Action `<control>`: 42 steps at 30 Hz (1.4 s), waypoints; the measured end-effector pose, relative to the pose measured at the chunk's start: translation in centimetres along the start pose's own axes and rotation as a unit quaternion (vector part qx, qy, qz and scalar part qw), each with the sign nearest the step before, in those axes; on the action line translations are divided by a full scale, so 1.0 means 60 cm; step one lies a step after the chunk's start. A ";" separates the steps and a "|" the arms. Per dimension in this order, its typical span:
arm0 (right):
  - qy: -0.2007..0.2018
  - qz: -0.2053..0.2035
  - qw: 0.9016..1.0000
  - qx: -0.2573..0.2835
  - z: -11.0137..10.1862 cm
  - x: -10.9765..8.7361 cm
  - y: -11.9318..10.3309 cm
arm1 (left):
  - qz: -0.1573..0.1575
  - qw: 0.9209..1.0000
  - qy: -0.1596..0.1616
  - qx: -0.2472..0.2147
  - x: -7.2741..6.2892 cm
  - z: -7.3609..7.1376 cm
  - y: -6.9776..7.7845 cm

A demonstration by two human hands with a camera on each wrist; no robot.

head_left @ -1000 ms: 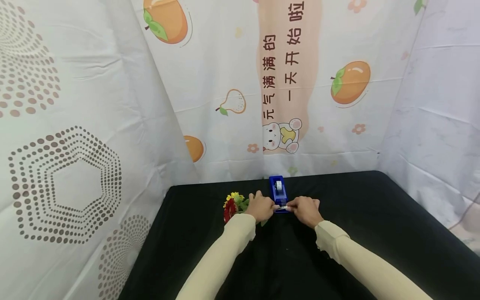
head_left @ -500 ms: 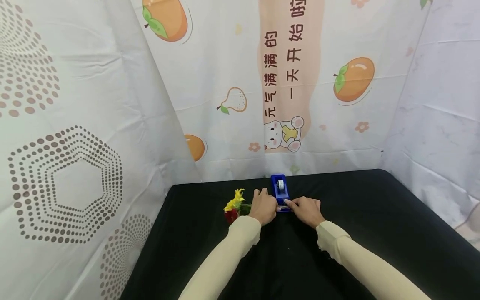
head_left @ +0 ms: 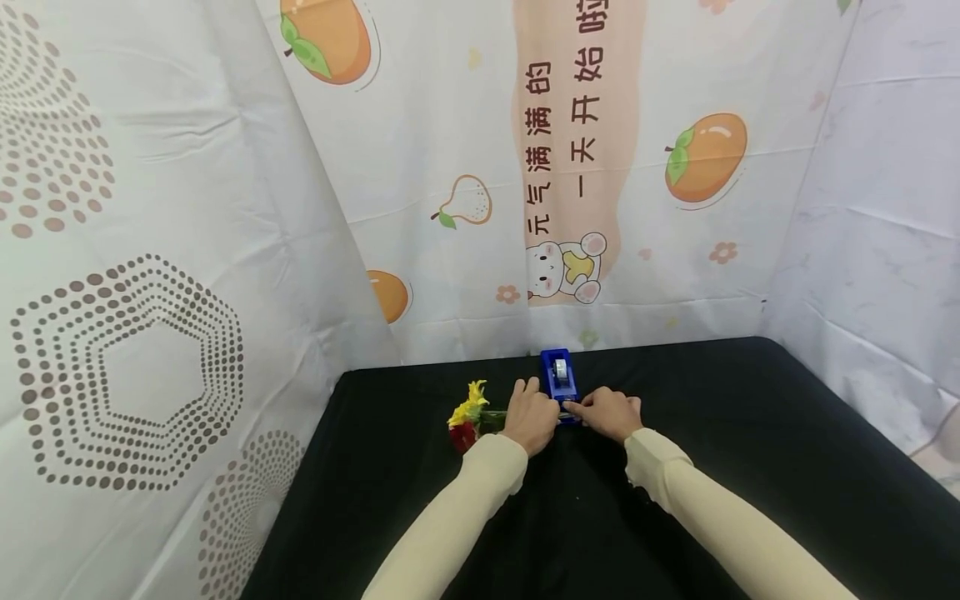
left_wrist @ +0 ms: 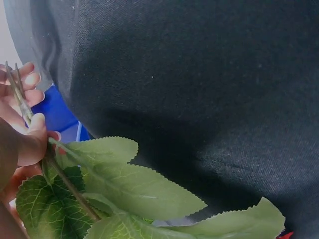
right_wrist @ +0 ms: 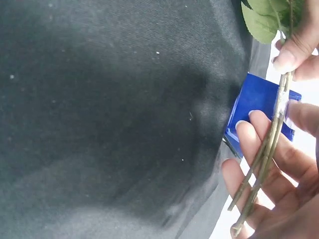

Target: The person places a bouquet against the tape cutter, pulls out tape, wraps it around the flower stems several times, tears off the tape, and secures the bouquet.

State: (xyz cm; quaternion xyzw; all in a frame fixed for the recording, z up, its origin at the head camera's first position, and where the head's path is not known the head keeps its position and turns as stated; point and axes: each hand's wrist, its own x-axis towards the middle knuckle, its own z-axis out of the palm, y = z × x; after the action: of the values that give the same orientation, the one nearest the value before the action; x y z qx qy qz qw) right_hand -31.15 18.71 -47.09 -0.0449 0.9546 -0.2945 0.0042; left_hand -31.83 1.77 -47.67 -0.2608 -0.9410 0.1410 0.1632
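Observation:
My left hand [head_left: 531, 418] pinches the stems [right_wrist: 261, 164] of a small bunch of artificial flowers, just below the serrated green leaves [left_wrist: 134, 184]. A yellow flower [head_left: 467, 408] and a red flower [head_left: 462, 436] stick out to the left of that hand. Clear shiny tape [right_wrist: 281, 103] lies round the stems. My right hand [head_left: 611, 414] holds the taped part, its thumb at the tape and its fingers behind the stems. Directly behind the hands stands a blue tape dispenser [head_left: 558, 379] with a roll in it, its near end partly covered.
A black cloth [head_left: 697, 408] covers the table. Printed white curtains [head_left: 420, 125] hang at the back and on the left, with a pale marbled one [head_left: 892, 208] on the right.
The bunch has turned in my hands: the yellow flower now shows above the red one. My left hand has shifted slightly right, and the right thumb has moved over the stems.

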 end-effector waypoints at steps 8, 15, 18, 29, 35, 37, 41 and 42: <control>-0.028 0.000 1.000 -0.007 -0.010 0.009 -0.004 | 0.012 0.999 0.033 0.013 -0.004 0.003 -0.002; -0.044 0.008 0.999 -0.005 -0.009 0.012 -0.004 | 0.044 0.995 0.061 0.069 -0.011 0.007 -0.004; -0.044 0.020 0.999 -0.015 -0.009 0.012 -0.009 | 0.056 0.992 0.070 0.085 -0.012 0.008 -0.004; -0.047 0.058 0.997 0.002 -0.019 0.021 -0.021 | 0.070 0.992 0.045 0.090 -0.008 0.008 -0.005; -0.063 0.070 0.996 0.007 -0.023 0.029 -0.025 | 0.063 0.994 0.040 0.081 -0.007 0.008 -0.003; -0.067 0.072 0.995 0.018 -0.023 0.032 -0.021 | 0.066 0.994 0.040 0.082 -0.007 0.009 -0.001; -0.066 0.076 0.993 0.064 -0.022 0.033 -0.005 | 0.075 0.992 0.051 0.092 -0.007 0.012 0.005; -0.065 0.075 0.992 0.082 -0.022 0.033 0.000 | 0.075 0.991 0.055 0.094 -0.006 0.014 0.005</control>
State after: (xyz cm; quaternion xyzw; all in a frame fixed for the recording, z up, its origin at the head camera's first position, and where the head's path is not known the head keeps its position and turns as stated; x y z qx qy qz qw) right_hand -33.17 19.28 -45.97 0.0085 0.9255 -0.3671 0.0924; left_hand -31.70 1.68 -48.63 -0.3218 -0.8909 0.2256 0.2276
